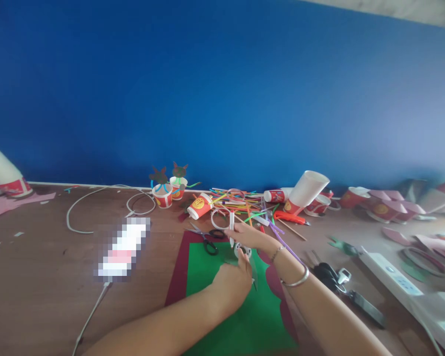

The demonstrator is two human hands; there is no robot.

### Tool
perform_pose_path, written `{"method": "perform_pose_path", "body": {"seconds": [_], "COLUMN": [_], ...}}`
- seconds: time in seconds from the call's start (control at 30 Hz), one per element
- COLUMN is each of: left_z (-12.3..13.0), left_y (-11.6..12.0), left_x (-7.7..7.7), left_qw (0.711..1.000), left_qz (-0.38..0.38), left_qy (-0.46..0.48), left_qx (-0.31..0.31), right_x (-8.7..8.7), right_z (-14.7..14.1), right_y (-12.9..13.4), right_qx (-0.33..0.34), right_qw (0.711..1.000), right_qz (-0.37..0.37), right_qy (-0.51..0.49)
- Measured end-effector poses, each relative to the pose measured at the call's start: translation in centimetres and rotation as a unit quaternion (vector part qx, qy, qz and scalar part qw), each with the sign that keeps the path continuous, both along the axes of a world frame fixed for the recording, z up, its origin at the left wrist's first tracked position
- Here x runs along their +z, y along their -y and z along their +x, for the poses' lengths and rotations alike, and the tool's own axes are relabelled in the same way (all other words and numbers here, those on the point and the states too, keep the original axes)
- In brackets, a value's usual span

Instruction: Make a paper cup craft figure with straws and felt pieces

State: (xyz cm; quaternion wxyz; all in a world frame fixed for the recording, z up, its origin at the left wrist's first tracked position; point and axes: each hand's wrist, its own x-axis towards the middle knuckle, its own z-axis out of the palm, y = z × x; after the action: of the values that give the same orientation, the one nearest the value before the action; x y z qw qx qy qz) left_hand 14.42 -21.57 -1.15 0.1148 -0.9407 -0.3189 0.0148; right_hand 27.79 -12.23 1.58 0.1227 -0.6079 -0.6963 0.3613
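My right hand point(249, 236) reaches over the far part of a green sheet point(203, 267), its fingers closed on a slim white marker point(232, 237) with a red end, held upright. Just below, my left hand point(232, 284) is curled round what looks like a small clear tape dispenser point(254, 272); its white roll shows above the fingers, which hide the rest. A dark red sheet point(176, 272) lies under the green one, with a scalloped edge on the right. Black-handled scissors point(210, 246) rest half open at the sheets' far left corner.
Colourful sticks point(241, 198) lie piled by the blue wall, among paper cups point(200, 205). An orange cutter point(291, 217) lies near a tall tilted cup point(306, 190). Keys point(328, 277) and a power strip point(391, 274) are right; a blurred phone point(124, 249) with cable is left.
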Motion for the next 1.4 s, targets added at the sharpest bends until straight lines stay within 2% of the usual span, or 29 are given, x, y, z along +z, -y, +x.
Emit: {"method": "perform_pose_path", "body": {"seconds": [0.23,0.5,0.67,0.9,1.1,1.4], "left_z": [-0.2,-0.3,-0.2,-0.2,0.1,-0.3], "left_y": [0.1,0.1,0.1,0.1,0.0,-0.1], "left_x": [0.8,1.0,0.8,0.2,-0.4,0.4], "left_qw": [1.000,1.000,1.000,0.999,0.999,1.000], "left_qz": [-0.002,0.003,0.013,0.036,0.025,-0.004], "left_qy": [-0.015,-0.019,-0.012,-0.017,-0.027,-0.016], "left_qx": [-0.006,-0.018,-0.015,-0.013,0.003,-0.026], "right_x": [0.7,-0.1,0.1,0.5,0.1,-0.5], "right_z": [-0.5,-0.2,-0.4,-0.6,0.0,1.1], "right_y": [0.3,-0.1,-0.2,-0.3,-0.4,0.6], "right_qx": [0.046,0.082,0.098,0.066,0.042,-0.022], "right_qw": [0.993,0.987,0.984,0.986,0.987,0.987], "right_qz": [0.055,0.062,0.051,0.053,0.068,0.113], "right_qy": [0.097,0.123,0.137,0.142,0.136,0.110]}}
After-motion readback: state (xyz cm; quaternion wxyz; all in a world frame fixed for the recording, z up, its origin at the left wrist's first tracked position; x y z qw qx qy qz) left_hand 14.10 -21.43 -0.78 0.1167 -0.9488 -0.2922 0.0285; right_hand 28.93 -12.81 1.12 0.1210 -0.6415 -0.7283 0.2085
